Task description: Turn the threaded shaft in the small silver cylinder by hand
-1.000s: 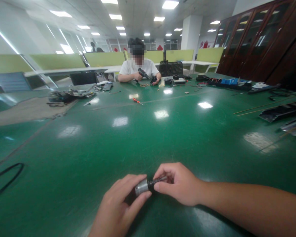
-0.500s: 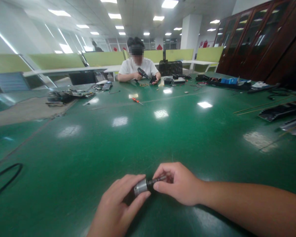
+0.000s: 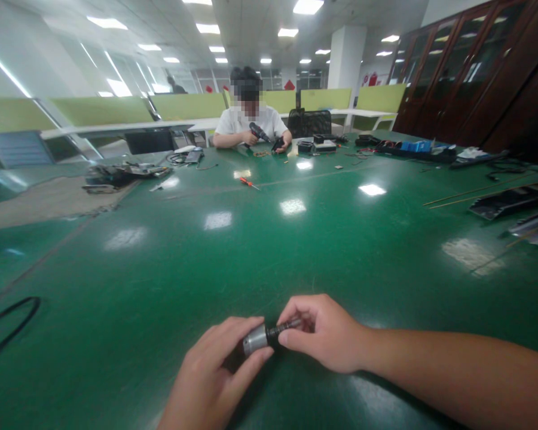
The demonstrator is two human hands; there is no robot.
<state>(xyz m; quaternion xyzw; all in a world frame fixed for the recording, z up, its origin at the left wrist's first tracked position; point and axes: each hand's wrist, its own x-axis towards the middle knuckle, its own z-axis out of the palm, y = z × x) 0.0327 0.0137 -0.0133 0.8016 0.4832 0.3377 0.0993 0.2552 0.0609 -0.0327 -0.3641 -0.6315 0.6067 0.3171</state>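
Observation:
Low over the near side of the green table point(image 3: 197, 269), a silver metal cylinder point(image 3: 255, 340) lies sideways in my left hand point(image 3: 222, 370), between the thumb and the fingers. From its right end runs a thin dark shaft point(image 3: 275, 330) with ridges like a spring or a thread. The fingers and thumb of my right hand point(image 3: 327, 331) pinch the far end of this shaft. That end is partly hidden inside the curled fingers. Shaft and cylinder touch in one line, tilted slightly up to the right.
An orange-handled screwdriver point(image 3: 250, 183) lies mid-table. Across from me a person point(image 3: 251, 122) holds a power drill point(image 3: 260, 132). A black cable point(image 3: 15, 325) loops at left. Dark metal channels point(image 3: 511, 202) with thin rods lie at right, beside another person's hand. Electronic parts point(image 3: 123, 174) are piled at far left.
Both of my hands and the metal part stay in practically the same place. The person across the table has lowered their head slightly.

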